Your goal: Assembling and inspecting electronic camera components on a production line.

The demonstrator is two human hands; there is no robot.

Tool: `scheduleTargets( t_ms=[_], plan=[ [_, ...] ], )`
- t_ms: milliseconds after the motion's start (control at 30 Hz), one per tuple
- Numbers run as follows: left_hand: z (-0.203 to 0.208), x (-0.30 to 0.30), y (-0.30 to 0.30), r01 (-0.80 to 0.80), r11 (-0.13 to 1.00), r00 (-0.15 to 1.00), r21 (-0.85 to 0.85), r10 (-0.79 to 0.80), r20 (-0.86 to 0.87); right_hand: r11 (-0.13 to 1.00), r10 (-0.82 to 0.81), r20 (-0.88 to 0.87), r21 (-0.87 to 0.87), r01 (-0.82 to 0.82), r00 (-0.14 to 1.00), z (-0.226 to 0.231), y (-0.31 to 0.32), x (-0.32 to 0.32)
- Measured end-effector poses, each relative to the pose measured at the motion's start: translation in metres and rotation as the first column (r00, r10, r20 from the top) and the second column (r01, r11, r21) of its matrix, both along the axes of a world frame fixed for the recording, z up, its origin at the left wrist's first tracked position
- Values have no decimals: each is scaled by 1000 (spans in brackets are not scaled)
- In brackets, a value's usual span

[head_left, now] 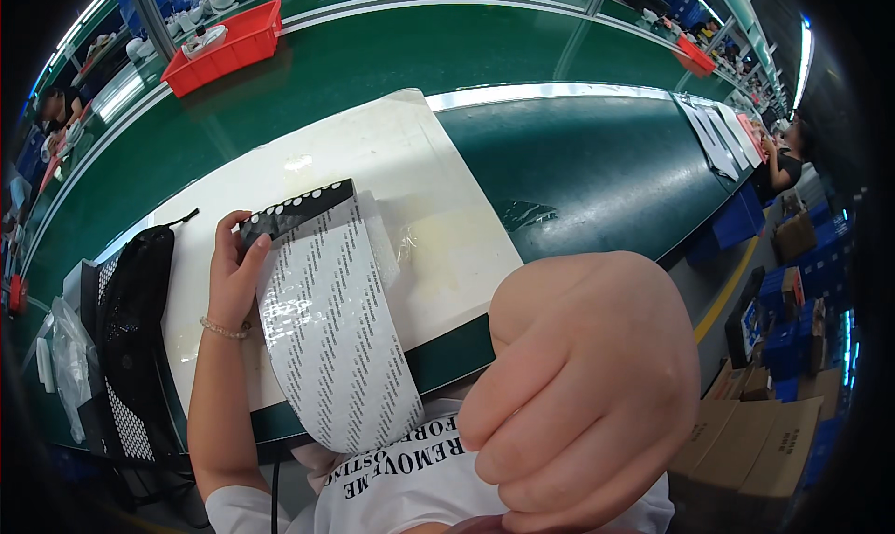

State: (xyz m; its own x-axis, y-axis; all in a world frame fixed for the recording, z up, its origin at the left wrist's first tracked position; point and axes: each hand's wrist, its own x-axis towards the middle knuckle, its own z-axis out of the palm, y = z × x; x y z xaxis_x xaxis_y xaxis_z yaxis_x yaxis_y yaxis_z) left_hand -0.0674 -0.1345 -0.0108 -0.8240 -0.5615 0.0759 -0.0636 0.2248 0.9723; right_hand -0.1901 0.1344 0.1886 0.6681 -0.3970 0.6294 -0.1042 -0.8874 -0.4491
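My left hand (239, 265) grips the black, white-dotted end (296, 209) of a wide white sheet with slanted rows of print (326, 333). The thumb lies on top and the fingers go round the far left corner. From there the sheet curves down over the table's near edge toward my shirt. A clear plastic piece (380, 240) lies along its right side. My right hand (597, 385) is curled into a fist, large and close to the camera. Whatever its fingers hold, if anything, is hidden.
Under the sheet lies a cream board (447, 194) on the green table (587, 152). A black mesh-sided bag (135, 338) and clear plastic (70, 366) are at left. A red bin (228, 54) stands across the table. Papers (713, 142) and a person are far right, cartons (746, 450) lower right.
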Motion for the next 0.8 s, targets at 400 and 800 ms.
scheduleTargets(
  t_ms=[400,800],
  plan=[
    [3,0,4,-9,1000,1000,15,9,-1,1000,8,21,14,-8,1000,-1,0,1],
    [3,0,4,-13,1000,1000,16,13,-2,1000,-1,27,17,1,1000,-2,0,2]
  ],
)
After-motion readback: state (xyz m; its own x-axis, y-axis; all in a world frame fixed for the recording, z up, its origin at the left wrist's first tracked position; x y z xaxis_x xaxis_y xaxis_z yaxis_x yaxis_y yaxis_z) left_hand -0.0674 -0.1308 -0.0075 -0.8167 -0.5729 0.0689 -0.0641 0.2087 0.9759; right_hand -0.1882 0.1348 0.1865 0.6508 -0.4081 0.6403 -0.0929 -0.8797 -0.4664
